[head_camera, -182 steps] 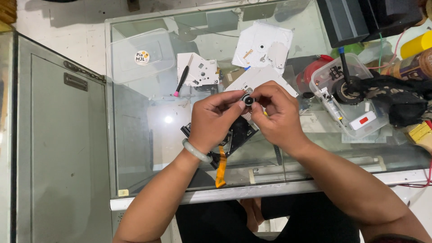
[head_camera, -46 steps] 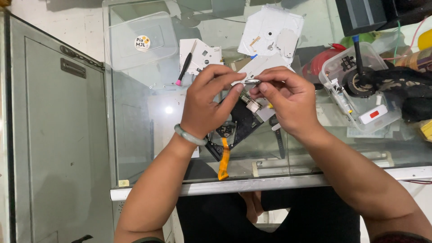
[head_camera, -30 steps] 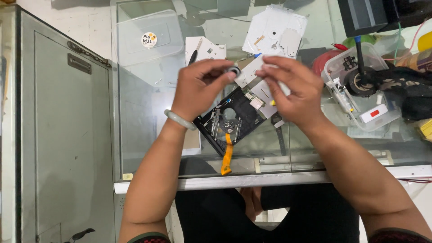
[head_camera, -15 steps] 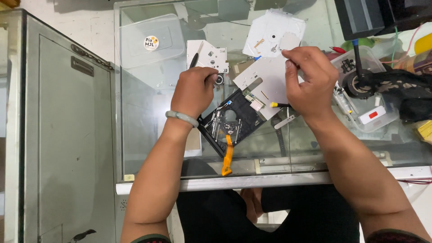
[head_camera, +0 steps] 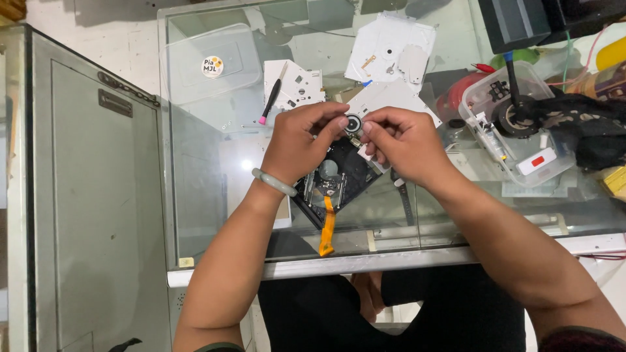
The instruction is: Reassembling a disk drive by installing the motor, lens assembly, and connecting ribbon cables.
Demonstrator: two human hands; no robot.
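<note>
Worktop [head_camera: 215,215]: a glass top with many loose parts lying on it.
Clear box [head_camera: 521,150]: sits well off to the right, with black tape and small bits inside.
White plates [head_camera: 391,49]: flat metal sheets lying at the back of the glass.
Black drive [head_camera: 332,179]: a flat, opened machine under both hands, with an orange strip [head_camera: 327,228] hanging toward the near edge.
Left hand [head_camera: 297,146]: fingers closed on the little round part, pinching its left side.
Right hand [head_camera: 401,140]: fingertips closed on the same part from the right.
Round part [head_camera: 353,123]: small, black and silver, held up between both hands, just above the drive.
Step, I think: pulling or turning the round part loose; next needs a slow, steady grip.
</note>
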